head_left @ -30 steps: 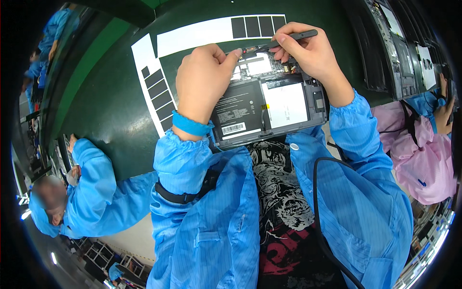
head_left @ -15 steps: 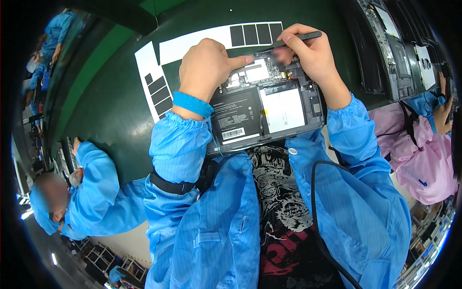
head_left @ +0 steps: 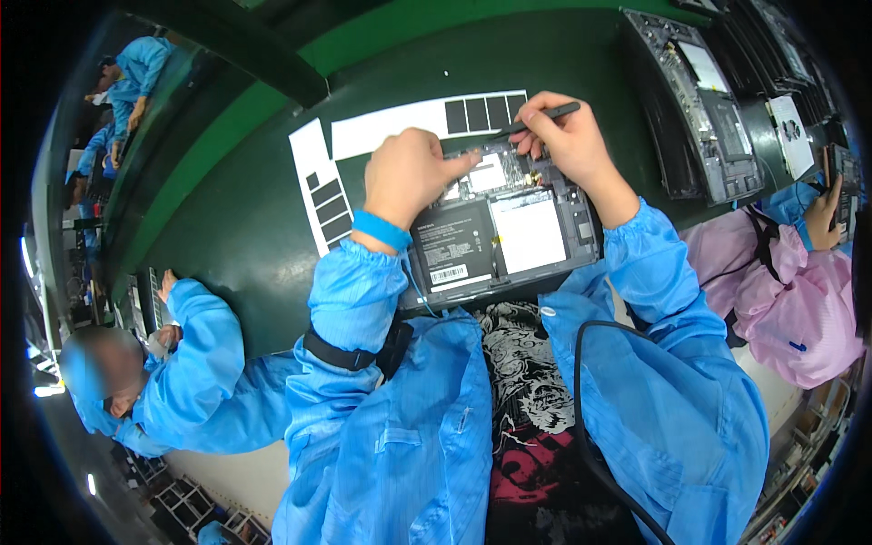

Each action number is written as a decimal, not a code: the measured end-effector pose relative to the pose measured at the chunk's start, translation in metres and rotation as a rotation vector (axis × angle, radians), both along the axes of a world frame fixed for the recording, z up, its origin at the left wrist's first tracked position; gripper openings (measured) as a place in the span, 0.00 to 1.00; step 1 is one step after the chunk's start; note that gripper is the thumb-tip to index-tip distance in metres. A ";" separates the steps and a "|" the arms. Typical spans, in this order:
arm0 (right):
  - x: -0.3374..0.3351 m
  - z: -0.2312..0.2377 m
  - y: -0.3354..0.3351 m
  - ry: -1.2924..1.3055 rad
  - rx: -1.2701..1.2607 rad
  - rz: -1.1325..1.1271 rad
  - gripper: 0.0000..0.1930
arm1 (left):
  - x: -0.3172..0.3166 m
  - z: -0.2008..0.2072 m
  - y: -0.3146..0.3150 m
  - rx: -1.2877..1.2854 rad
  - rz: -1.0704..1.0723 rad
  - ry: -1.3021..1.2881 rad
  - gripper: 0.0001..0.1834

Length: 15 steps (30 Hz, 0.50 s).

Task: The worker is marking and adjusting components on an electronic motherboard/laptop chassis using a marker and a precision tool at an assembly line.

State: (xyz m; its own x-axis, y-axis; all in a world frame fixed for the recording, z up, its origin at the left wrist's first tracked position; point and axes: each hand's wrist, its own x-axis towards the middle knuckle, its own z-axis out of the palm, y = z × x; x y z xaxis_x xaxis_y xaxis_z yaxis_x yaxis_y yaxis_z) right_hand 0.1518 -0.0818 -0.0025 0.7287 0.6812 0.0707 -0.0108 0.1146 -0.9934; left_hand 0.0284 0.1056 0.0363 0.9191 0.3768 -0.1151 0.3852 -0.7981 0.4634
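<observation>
An opened laptop base point(head_left: 582, 238) lies in front of me, its inner parts exposed. It holds a black battery point(head_left: 459, 238) at the left and a white rectangular panel point(head_left: 530, 238) beside it. My left hand point(head_left: 406, 175), with a blue wrist strap, is at the upper left of the base. Its fingers are curled and the thumb reaches over the circuit board; whatever it pinches is hidden. Between the fingers of my right hand point(head_left: 574, 145) is a pair of black tweezers point(head_left: 561, 111), slanting down toward the far edge of the base, tip hard to make out.
White sheets with black rectangular stickers point(head_left: 386, 127) lie beyond and left of the base on the dark green table point(head_left: 263, 263). More opened laptop bases point(head_left: 699, 118) stand at the right. A co-worker in blue point(head_left: 195, 363) sits left, another in pink point(head_left: 790, 291) right.
The view has shifted, so the laptop base and sheets appear lower. Both hands stay at the far edge of the base, and the tweezers remain in my right hand.
</observation>
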 end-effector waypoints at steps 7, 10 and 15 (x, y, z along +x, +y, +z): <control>-0.012 0.019 -0.040 -0.097 0.174 -0.239 0.20 | -0.113 0.038 0.006 -0.186 0.143 -0.313 0.18; -0.052 0.024 -0.081 -0.124 0.073 -0.411 0.20 | -0.155 0.014 -0.007 -0.524 0.261 -0.280 0.31; -0.095 -0.011 -0.080 -0.279 -0.274 -0.421 0.14 | -0.161 -0.021 -0.037 -0.828 0.235 -0.375 0.39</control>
State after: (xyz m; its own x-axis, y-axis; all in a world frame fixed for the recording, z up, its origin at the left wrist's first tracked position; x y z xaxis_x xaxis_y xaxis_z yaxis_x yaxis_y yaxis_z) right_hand 0.0572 -0.1616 -0.0131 0.9201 0.3570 0.1612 0.2472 -0.2098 -0.9460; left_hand -0.1327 0.0690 0.0157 0.8612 0.4883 -0.1411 0.2047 -0.0792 0.9756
